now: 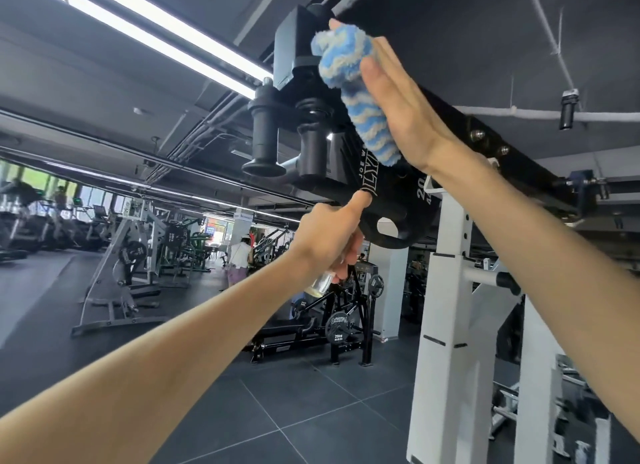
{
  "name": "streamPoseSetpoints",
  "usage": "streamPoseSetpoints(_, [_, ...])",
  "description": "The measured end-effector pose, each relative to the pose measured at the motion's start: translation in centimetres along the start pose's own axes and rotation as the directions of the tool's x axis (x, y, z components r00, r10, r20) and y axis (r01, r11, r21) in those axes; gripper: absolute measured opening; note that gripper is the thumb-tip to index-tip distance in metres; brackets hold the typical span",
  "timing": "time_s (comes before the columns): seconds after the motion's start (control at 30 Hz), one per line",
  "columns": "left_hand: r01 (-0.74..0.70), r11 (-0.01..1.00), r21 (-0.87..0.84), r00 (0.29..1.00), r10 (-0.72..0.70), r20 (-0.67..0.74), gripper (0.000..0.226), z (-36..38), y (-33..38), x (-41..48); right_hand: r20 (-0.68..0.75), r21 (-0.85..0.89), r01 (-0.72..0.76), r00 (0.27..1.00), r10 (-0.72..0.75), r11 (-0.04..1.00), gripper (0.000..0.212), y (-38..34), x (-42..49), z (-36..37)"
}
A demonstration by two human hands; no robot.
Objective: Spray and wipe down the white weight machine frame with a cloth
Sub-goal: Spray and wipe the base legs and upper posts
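Flat right hand presses cloth — left hand grips bottle.

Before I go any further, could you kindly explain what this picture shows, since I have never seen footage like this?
This is a single picture from a camera worn on a person's head, tilted up in a gym, so the two bare forearms reaching in are the wearer's own. The right hand, fingers straight, presses a blue-and-white fluffy cloth flat against the black upper arm of a weight machine. The left hand grips a small clear spray bottle, mostly hidden by the fingers, with its index finger stretched up towards a black weight plate hung on the machine. Below the right forearm stands the machine's white frame. Other machines stand in the background on a dark tiled floor.
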State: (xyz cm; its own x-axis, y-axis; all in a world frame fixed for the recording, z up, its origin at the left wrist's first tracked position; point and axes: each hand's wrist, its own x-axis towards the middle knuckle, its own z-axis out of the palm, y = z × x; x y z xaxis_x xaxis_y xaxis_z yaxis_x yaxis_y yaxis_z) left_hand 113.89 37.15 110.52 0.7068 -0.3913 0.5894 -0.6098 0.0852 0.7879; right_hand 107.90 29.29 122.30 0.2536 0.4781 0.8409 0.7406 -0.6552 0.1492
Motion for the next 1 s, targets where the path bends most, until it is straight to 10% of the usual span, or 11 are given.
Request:
streamPoseSetpoints(0.4, [0.016, 0.999, 0.038, 0.999, -0.014, -0.052, 0.057, -3.5, 0.0, -2.5, -0.526, -0.124, 0.017, 0.847, -0.081, 0.992, 0.038, 3.4, -0.5, 3.8])
streamPoseSetpoints(0.83, [-0.008, 1.0, 0.019, 0.986, 0.011, -0.167, 0.056, -8.1, 0.5, -5.5, -0.793, -0.085, 0.016, 0.605, -0.077, 0.996, 0.037, 1.1, -3.1, 6.7])
streamPoseSetpoints(1.0, [-0.01, 0.999, -0.031, 0.963, 0.001, -0.269, 0.056, -10.2, -0.4, -5.8, -0.173, -0.428, 0.288, 0.904, -0.391, 0.857, 0.046, 0.5, -1.7, 9.7])
